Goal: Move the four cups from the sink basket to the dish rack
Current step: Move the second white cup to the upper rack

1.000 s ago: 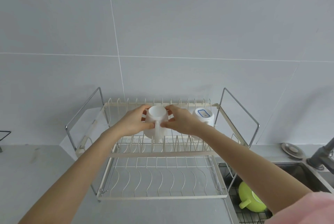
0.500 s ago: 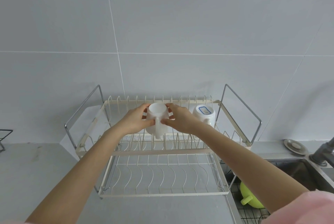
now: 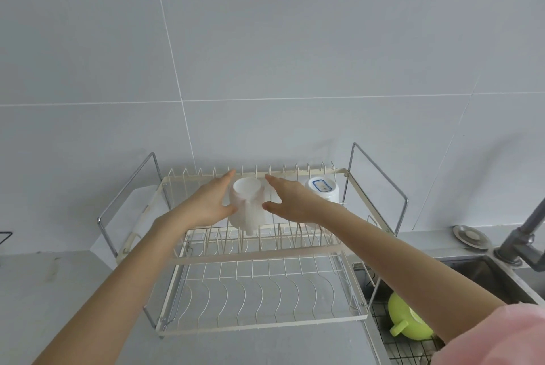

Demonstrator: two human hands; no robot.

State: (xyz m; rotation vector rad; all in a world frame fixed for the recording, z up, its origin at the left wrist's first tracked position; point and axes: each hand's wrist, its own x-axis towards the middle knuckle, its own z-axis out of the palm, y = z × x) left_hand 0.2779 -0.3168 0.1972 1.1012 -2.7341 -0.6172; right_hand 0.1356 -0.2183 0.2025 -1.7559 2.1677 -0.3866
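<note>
A white cup (image 3: 247, 205) with its handle toward me rests upside down on the upper tier of the cream wire dish rack (image 3: 259, 258). My left hand (image 3: 206, 202) and my right hand (image 3: 290, 202) flank it with fingers spread, just off its sides. A second white cup with a blue label (image 3: 323, 189) sits inverted at the upper tier's right end. A green cup (image 3: 408, 320) lies in the black wire sink basket (image 3: 395, 344) at the lower right, partly hidden by my right arm.
The rack's lower tier (image 3: 259, 300) holds nothing. A grey faucet (image 3: 528, 235) and a round metal drain cover (image 3: 469, 236) stand by the sink at right. The grey counter (image 3: 59, 291) extends left; a tiled wall is behind.
Both hands held the white cup on the upper tier before; now their fingers have opened and drawn off its sides, leaving the cup resting on the rack.
</note>
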